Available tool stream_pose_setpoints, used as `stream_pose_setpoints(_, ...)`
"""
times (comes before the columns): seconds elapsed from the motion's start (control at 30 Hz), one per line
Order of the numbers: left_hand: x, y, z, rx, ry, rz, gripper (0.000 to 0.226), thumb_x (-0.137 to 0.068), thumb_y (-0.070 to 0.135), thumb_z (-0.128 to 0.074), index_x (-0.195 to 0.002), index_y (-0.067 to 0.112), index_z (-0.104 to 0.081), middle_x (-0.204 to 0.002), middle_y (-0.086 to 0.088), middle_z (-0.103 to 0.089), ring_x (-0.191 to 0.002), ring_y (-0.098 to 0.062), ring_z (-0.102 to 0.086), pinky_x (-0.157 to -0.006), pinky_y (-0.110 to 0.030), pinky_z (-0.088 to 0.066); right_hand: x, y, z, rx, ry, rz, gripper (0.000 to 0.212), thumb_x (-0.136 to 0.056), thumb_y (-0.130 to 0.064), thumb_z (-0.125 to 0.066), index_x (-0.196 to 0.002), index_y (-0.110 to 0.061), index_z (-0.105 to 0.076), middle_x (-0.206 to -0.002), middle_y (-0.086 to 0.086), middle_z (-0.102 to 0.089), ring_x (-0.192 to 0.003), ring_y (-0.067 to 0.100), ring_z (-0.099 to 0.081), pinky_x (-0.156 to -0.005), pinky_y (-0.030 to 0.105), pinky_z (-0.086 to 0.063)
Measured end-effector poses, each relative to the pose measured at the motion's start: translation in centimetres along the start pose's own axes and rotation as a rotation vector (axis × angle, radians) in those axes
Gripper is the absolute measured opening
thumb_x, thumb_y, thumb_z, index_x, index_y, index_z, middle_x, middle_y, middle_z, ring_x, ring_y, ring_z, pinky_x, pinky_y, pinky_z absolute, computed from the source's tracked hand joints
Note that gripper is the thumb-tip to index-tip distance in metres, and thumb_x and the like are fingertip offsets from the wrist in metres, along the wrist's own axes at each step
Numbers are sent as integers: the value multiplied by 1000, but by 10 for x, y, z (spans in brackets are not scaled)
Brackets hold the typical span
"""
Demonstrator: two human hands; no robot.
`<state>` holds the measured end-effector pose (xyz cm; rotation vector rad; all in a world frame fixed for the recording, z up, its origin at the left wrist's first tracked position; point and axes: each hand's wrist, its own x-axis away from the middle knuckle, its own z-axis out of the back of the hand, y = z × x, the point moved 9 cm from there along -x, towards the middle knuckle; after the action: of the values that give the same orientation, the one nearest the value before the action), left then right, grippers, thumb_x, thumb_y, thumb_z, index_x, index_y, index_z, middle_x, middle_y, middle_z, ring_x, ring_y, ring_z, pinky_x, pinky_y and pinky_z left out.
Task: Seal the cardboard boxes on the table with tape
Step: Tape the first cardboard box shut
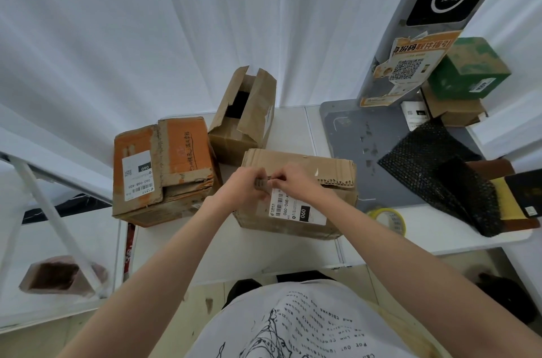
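Observation:
A brown cardboard box (322, 181) with a white shipping label lies on the white table (293, 252) right in front of me. Both hands meet above its near-left top edge. My left hand (245, 186) and my right hand (293, 181) pinch a short strip of printed tape (262, 182) between them. An orange and brown box (164, 170) lies to the left, its flaps closed. Behind stands a taller brown box (243, 114) with its top flaps open. A yellow-rimmed tape roll (388, 219) lies flat on the table to the right of the near box.
A grey scale plate (360, 134) with a tall pillar and a QR poster stands at the right. Black bubble wrap (443, 170), dark books and a green box (469, 70) on a brown box crowd the far right. White curtains hang behind. A white frame stands at left.

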<state>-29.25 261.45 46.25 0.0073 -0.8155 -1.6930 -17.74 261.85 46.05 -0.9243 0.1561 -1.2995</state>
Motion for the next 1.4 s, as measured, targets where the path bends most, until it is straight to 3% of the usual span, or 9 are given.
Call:
stream_pose_setpoints(0.2,19,25,8,-288,380,-321,83,-69,37,-88,-138,24,-43,-145,-4,-35,-133,-24,-34,-111,-44,-42,19,-8,17,67,353,116,15,-91,-18,-73,-104,-16,-65,-106,-2,-65,-90,14,-61,-78,27,-49)
stream_pose_setpoints(0.37,5,22,-25,-327,157,-310,127,-65,67,-81,-160,23,-9,-168,1,-9,-157,-22,1,-125,-43,8,51,22,61,-96,603,174,8,-95,-13,-63,-93,-21,-63,-90,-10,-63,-79,6,-60,-73,19,-51)
stream_pose_setpoints(0.53,4,0,-53,-473,61,-250,144,-58,83,-73,-162,26,9,-170,2,9,-156,-22,13,-124,-44,15,99,110,106,-226,973,-92,11,-92,-13,-56,-85,-22,-53,-74,-7,-57,-67,12,-55,-59,24,-44)
stream_pose_setpoints(0.63,2,-5,-68,-510,36,-189,137,-68,87,-61,-158,25,22,-163,-2,33,-150,-27,32,-124,-53,13,110,193,86,-216,858,-488,2,-95,-13,-56,-95,-12,-54,-89,4,-61,-84,28,-61,-65,36,-43)
stream_pose_setpoints(0.73,-1,-5,-71,-479,52,-169,121,-79,87,-45,-158,25,23,-163,-2,34,-150,-28,31,-125,-55,5,121,252,48,-183,619,-794,26,-97,-18,-60,-118,-5,-54,-126,17,-56,-109,37,-58,-84,40,-47)
stream_pose_setpoints(0.87,-5,-3,-69,-472,66,-155,117,-75,91,-27,-158,24,21,-165,-2,31,-152,-29,28,-125,-53,9,134,284,11,-155,405,-958,62,-94,-29,-69,-143,-1,-44,-151,18,-42,-137,37,-44,-109,45,-42)
stream_pose_setpoints(1.0,-6,3,-73,-448,91,-117,119,-71,93,-17,-160,21,16,-166,-4,28,-152,-31,26,-125,-52,11,139,298,-7,-91,284,-971,35,-98,-16,-62,-131,-8,-57,-148,14,-44,-129,32,-50,-97,40,-46)
stream_pose_setpoints(1.2,-7,5,-77,-438,96,-91,119,-71,90,-20,-162,19,11,-167,-5,24,-153,-30,25,-125,-55,7,145,298,-10,4,364,-913,27,-97,-5,-48,-113,-13,-68,-118,15,-65,-108,37,-62,-78,36,-44)
stream_pose_setpoints(1.4,-7,13,-82,-382,141,-82,116,-82,79,-50,-162,16,5,-168,-7,20,-154,-32,21,-124,-55,9,173,281,8,-144,767,-871,21,-95,-23,-61,-108,-8,-62,-108,15,-66,-96,38,-62,-80,43,-48)
